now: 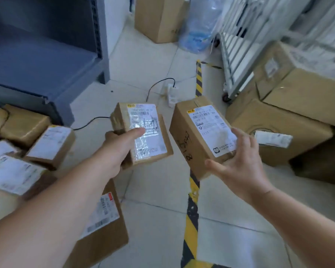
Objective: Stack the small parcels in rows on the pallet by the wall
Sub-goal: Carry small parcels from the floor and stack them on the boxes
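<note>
Holding a taped parcel (149, 120) above the tiled floor (153, 190), the left grip (114, 149) was wrapped round its near left edge, with the thumb laid flat across the shiny label. Just beside it, not touching, the right grip (238, 167) clasped a second parcel (197, 128) at its near right corner, fingers curled along the label's side and thumb at the near edge. This plain brown box was tilted, with handwriting on its side. More small parcels (50, 146) lay heaped at the left, in front of a dark shelf unit (46, 55). A larger carton (103, 219) sat beneath the left forearm. Yellow-and-black floor tape (191, 225) ran between the hands, a white power strip (172, 94) lay beyond, and big cartons (278, 132) stood at the right.
</note>
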Tool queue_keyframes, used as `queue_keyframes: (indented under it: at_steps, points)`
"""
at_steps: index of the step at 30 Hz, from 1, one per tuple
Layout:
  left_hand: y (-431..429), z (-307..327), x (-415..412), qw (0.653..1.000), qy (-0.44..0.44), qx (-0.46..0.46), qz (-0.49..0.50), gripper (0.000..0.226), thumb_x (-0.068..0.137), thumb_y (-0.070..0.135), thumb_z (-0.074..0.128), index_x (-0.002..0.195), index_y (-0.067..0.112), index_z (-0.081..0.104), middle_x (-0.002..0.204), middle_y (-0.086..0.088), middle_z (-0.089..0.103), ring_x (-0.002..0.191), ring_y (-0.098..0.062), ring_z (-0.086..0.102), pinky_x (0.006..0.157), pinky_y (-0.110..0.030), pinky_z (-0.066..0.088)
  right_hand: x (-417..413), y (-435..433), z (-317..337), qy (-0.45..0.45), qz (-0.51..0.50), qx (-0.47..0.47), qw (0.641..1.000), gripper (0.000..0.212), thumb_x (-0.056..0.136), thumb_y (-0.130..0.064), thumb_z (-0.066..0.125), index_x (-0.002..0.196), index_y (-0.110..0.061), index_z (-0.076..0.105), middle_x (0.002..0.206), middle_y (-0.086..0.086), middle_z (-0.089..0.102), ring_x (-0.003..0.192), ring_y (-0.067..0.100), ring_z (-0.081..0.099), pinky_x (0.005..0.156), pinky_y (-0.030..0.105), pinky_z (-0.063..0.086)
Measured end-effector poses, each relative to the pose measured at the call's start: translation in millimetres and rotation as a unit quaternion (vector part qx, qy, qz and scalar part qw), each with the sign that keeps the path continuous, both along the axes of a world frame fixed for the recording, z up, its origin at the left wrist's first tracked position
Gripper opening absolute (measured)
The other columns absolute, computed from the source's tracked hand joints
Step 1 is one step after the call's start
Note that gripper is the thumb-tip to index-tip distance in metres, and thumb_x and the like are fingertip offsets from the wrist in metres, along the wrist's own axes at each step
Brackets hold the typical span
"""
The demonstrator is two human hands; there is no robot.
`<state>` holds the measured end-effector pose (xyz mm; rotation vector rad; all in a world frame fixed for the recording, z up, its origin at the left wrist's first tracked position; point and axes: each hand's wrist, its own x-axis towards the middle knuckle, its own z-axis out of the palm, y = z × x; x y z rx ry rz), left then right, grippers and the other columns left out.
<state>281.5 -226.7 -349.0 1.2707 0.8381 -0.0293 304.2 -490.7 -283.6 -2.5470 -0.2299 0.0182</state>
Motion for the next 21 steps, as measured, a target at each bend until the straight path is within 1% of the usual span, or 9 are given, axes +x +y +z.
queue_keyframes:
  at_steps: [4, 8, 10, 12, 14, 16, 17, 19, 21]
  points:
    - [-85.5, 0.3, 51.9, 0.998, 0.021, -0.014, -0.059, 0.07, 0.077, 0.045, 0.077, 0.13, 0.019, 0.041, 0.114, -0.005, 0.065, 0.093, -0.025, 0.066, 0.056, -0.029, 0.046, -7.5, -79.4, 12.2, 0.007, -0.087, -0.013, 0.996, 0.099, 0.068, -0.041, 0.081, 0.149, -0.033, 0.023, 0.131, -0.018, 0.023, 0.121, 0.0, 0.032, 0.097, 0.021, 0.031]
    - [-166.9, 3.3, 71.6, 0.989, 0.035, -0.036, -0.14, 0.077, 0.068, 0.048, 0.081, 0.13, 0.019, 0.045, 0.113, -0.008, 0.065, 0.093, -0.03, 0.066, 0.059, -0.035, 0.051, -41.1, -147.2, 25.5, -0.006, -0.161, -0.034, 0.986, 0.099, 0.068, -0.046, 0.081, 0.147, -0.035, 0.023, 0.124, -0.023, 0.022, 0.125, -0.001, 0.03, 0.102, 0.022, 0.035]
    - [-199.6, 5.3, 70.3, 0.981, 0.044, -0.043, -0.185, 0.094, 0.051, 0.056, 0.081, 0.13, 0.02, 0.048, 0.115, -0.008, 0.066, 0.097, -0.032, 0.066, 0.07, -0.042, 0.055, -63.9, -171.9, 30.1, -0.005, -0.201, -0.037, 0.979, 0.097, 0.068, -0.047, 0.08, 0.147, -0.034, 0.023, 0.128, -0.021, 0.024, 0.128, 0.001, 0.03, 0.104, 0.025, 0.038]
    - [-226.0, 5.1, 66.5, 0.971, 0.053, -0.047, -0.227, 0.112, 0.034, 0.063, 0.08, 0.133, 0.022, 0.049, 0.12, -0.006, 0.066, 0.104, -0.033, 0.064, 0.085, -0.052, 0.053, -86.7, -192.2, 34.2, -0.008, -0.234, -0.033, 0.972, 0.098, 0.068, -0.049, 0.078, 0.148, -0.032, 0.023, 0.133, -0.019, 0.025, 0.13, 0.004, 0.031, 0.108, 0.03, 0.04]
    - [-247.4, 4.6, 58.1, 0.966, 0.052, -0.048, -0.248, 0.117, 0.029, 0.064, 0.081, 0.134, 0.024, 0.05, 0.119, -0.005, 0.067, 0.103, -0.032, 0.066, 0.087, -0.055, 0.053, -111.6, -209.0, 37.0, -0.001, -0.255, -0.031, 0.966, 0.099, 0.067, -0.051, 0.076, 0.149, -0.032, 0.022, 0.135, -0.018, 0.024, 0.13, 0.004, 0.03, 0.109, 0.033, 0.04]
    - [-265.2, 10.0, 43.8, 0.962, 0.051, -0.048, -0.263, 0.109, 0.032, 0.059, 0.083, 0.131, 0.024, 0.053, 0.112, -0.005, 0.07, 0.095, -0.03, 0.07, 0.079, -0.055, 0.056, -137.1, -224.7, 38.2, -0.002, -0.261, -0.027, 0.965, 0.102, 0.064, -0.057, 0.072, 0.148, -0.033, 0.021, 0.133, -0.022, 0.021, 0.13, 0.003, 0.028, 0.11, 0.032, 0.039]
    - [-272.3, 11.2, 36.1, 0.96, 0.049, -0.043, -0.271, 0.102, 0.038, 0.058, 0.084, 0.13, 0.024, 0.054, 0.111, -0.005, 0.071, 0.094, -0.03, 0.07, 0.077, -0.054, 0.056, -148.5, -232.6, 37.5, -0.005, -0.259, -0.025, 0.966, 0.103, 0.061, -0.061, 0.068, 0.148, -0.033, 0.021, 0.131, -0.024, 0.02, 0.13, 0.003, 0.027, 0.109, 0.03, 0.04]
    - [-285.0, 13.0, 18.7, 0.955, 0.049, -0.01, -0.293, 0.082, 0.057, 0.056, 0.082, 0.128, 0.023, 0.056, 0.115, -0.01, 0.07, 0.098, -0.032, 0.069, 0.081, -0.052, 0.056, -170.4, -251.4, 32.3, -0.01, -0.263, -0.02, 0.965, 0.103, 0.061, -0.063, 0.066, 0.149, -0.032, 0.021, 0.131, -0.025, 0.019, 0.131, 0.003, 0.026, 0.108, 0.026, 0.039]
    - [-295.2, 19.4, -5.0, 0.951, 0.053, 0.023, -0.303, 0.068, 0.069, 0.055, 0.078, 0.125, 0.022, 0.058, 0.117, -0.013, 0.068, 0.098, -0.033, 0.066, 0.082, -0.051, 0.053, -196.6, -268.2, 27.4, -0.011, -0.264, -0.011, 0.964, 0.102, 0.066, -0.057, 0.071, 0.15, -0.029, 0.021, 0.131, -0.022, 0.019, 0.13, 0.001, 0.025, 0.105, 0.018, 0.035]
